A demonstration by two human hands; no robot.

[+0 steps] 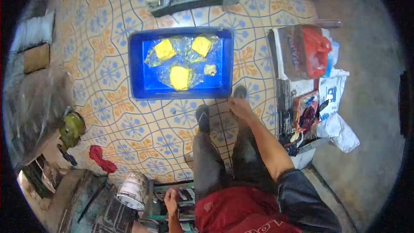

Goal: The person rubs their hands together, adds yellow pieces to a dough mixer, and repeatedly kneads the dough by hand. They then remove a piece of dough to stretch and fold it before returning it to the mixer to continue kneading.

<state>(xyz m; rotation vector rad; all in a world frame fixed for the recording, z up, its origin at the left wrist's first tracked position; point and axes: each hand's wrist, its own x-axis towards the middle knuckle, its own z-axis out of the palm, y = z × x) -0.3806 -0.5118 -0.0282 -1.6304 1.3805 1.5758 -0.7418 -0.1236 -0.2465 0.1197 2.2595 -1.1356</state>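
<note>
A blue rectangular tray (181,96) lies on the patterned tile floor. Inside it are three yellow blocks (179,78) on crumpled clear plastic, and a small pale lump (210,70) at the right. Just outside the tray's lower right corner is my right hand (240,107), its fingers curled; whether they touch the rim or hold anything cannot be made out. My left hand (171,197) is low in the view, beside a green rack, with fingers bent in and too small to show any held thing.
A dark crate (194,3) with containers stands beyond the tray. To the right, a low surface bears a red plastic bag (317,49) and white bags (338,131). A red cloth (102,159), green object (72,130) and white bucket (132,191) are at lower left.
</note>
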